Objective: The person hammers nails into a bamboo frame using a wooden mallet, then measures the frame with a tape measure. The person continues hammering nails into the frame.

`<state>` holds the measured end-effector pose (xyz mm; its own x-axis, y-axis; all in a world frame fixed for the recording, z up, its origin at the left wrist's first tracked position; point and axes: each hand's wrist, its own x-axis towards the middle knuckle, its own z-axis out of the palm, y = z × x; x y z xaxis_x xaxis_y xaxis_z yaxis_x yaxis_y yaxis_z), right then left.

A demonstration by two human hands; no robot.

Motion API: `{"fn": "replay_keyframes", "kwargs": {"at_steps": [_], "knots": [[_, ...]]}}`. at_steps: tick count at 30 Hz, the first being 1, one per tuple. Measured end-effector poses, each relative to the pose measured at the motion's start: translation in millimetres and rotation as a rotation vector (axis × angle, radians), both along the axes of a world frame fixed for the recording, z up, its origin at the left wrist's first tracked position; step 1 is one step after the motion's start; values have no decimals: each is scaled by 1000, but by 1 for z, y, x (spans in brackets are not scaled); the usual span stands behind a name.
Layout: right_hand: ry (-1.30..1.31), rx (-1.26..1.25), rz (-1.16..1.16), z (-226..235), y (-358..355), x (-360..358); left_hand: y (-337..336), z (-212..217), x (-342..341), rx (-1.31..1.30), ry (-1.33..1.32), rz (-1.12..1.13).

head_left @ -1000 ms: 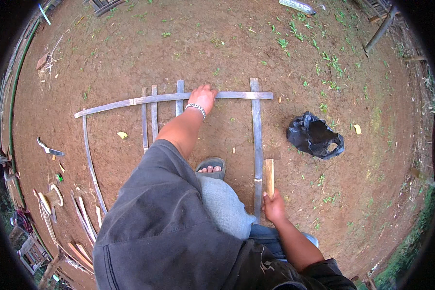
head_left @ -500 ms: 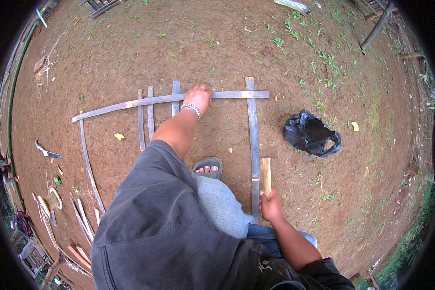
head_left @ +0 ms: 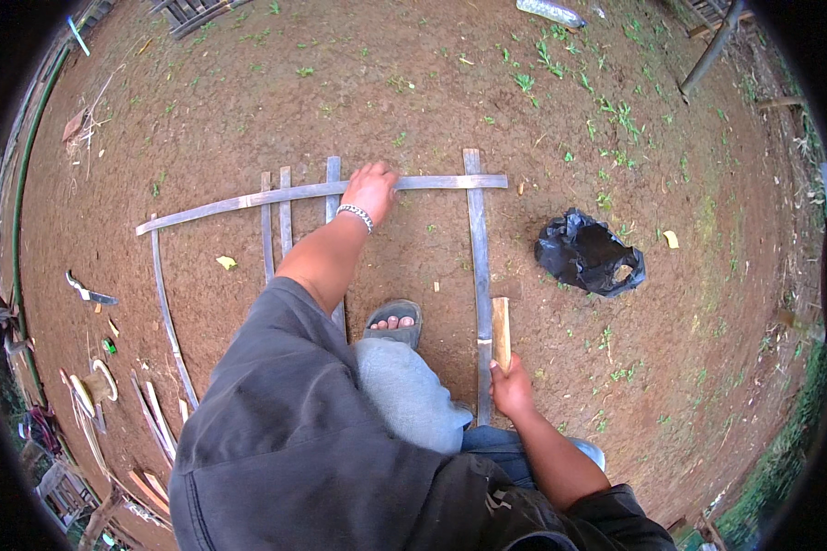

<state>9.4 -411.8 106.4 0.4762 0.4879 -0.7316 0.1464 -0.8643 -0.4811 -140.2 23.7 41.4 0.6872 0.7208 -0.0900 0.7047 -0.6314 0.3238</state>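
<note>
A long bamboo crosspiece [head_left: 441, 182] lies over the upper ends of several upright bamboo slats on the dirt. My left hand [head_left: 369, 191], wearing a chain bracelet, is closed over the crosspiece just right of a middle upright slat [head_left: 334, 170]. My left forearm hides part of that slat. My right hand [head_left: 513, 386] grips a short, pale piece of wood [head_left: 502, 331], held upright beside the right upright slat [head_left: 480, 275]. The lower ends of the uprights run beneath my body and arm. My sandalled foot [head_left: 394, 323] rests inside the frame.
A crumpled black plastic bag [head_left: 588, 254] lies to the right. At the left are a curved-handled knife [head_left: 92, 291], a spool [head_left: 95, 384] and loose strips [head_left: 153, 413]. A clear plastic bottle [head_left: 551, 12] lies far off, near a leaning post [head_left: 712, 52].
My left hand has shifted slightly left along the crosspiece, and its forearm has swung left, uncovering more of the middle slat. My right hand keeps its hold on the wood.
</note>
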Motion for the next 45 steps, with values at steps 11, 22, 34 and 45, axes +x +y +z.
{"fn": "replay_keyframes", "kwargs": {"at_steps": [11,22,34,45], "knots": [[-111,-5,48,-5,16,4,-8,6,-48,-41,-175,32],[-376,127,214,-9,41,14,-60,19,-136,-173,-57,192],[-573,111,171,-35,76,23,-194,39,-252,-2,-176,742],[-668,-54,67,-61,52,53,-220,10,-257,-173,-12,1043]]}}
